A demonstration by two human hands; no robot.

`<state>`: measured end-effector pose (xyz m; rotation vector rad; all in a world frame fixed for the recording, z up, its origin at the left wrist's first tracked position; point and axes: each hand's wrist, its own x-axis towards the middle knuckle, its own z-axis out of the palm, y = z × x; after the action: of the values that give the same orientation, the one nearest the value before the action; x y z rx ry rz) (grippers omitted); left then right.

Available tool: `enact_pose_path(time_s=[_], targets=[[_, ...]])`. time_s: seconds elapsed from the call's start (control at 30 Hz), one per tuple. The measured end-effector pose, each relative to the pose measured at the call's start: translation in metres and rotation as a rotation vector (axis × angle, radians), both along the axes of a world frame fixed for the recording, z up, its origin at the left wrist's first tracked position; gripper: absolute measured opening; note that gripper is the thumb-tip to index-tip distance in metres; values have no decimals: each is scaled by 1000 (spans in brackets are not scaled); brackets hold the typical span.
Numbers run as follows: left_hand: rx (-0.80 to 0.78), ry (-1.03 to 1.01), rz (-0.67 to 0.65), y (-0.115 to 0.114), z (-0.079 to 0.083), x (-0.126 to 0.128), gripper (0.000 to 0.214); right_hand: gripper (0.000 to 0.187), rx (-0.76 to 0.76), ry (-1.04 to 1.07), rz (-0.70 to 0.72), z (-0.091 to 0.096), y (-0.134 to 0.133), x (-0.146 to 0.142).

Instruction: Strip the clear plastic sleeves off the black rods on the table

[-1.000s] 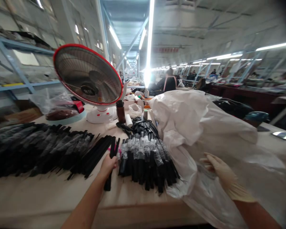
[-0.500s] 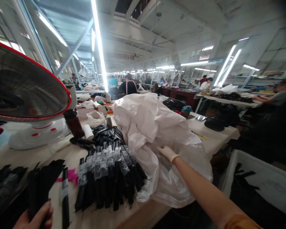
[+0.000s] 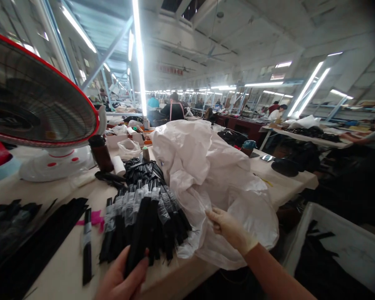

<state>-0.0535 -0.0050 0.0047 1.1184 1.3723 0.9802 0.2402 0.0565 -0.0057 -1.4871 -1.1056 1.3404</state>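
My left hand (image 3: 126, 273) is closed around a black fabric strip bundle (image 3: 139, 233), held upright over the table's front part. Just behind it lies a row of black strip bundles (image 3: 112, 233) wrapped in clear plastic. My right hand (image 3: 229, 229), in a pale glove, pinches the edge of a large white plastic bag (image 3: 187, 146) that lies crumpled across the table. One wrapped bundle (image 3: 86, 250) rests apart to the left, beside a bright pink scrap (image 3: 96, 220). Long black strips (image 3: 46, 233) lie at the far left.
A red-rimmed fan (image 3: 40, 104) stands at the left. Behind the bundles are a dark bottle (image 3: 100, 154), a white roll (image 3: 118, 166) and a thread cone (image 3: 146, 154). A white bin (image 3: 356, 246) with black pieces stands at the right. People sit at tables farther back.
My left hand has moved right with the black strip bundle, from the far-left strips to the wrapped row. My right hand has come nearer and now pinches the bag's edge.
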Motion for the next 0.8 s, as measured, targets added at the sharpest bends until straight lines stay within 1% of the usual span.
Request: enact_pose_path(time_s=[0.07, 0.1, 0.17, 0.23, 0.33, 0.37, 0.4, 0.47, 0.57, 0.73, 0.8], targets=[[32, -30, -47, 7, 10, 35, 41, 40, 31, 37, 67, -2, -22, -25], [33, -43, -80, 12, 15, 50, 38, 38, 55, 17, 102, -2, -31, -38], [38, -62, -102, 25, 21, 72, 34, 34, 98, -94, 184, -3, -45, -60], [31, -48, -123, 35, 22, 82, 28, 25, 128, -272, 282, 0, -56, -74], [3, -4, -160, 40, 15, 84, 22, 7, 168, -611, 426, 3, -67, -82], [-5, 14, -173, 39, 11, 83, 21, 4, 190, -692, 456, 3, -70, -82], [-12, 34, -184, 38, 7, 83, 19, 6, 213, -743, 477, 3, -72, -82], [-24, 77, -197, 37, 0, 82, 17, 11, 269, -768, 495, -1, -78, -80], [-41, 113, -209, 35, -6, 81, 18, 13, 309, -722, 510, -8, -84, -79], [-64, 106, -219, 31, -8, 76, 15, 11, 340, -776, 453, -11, -87, -78], [-99, 88, -222, 27, -8, 74, 20, 12, 378, -771, 455, -10, -87, -79]])
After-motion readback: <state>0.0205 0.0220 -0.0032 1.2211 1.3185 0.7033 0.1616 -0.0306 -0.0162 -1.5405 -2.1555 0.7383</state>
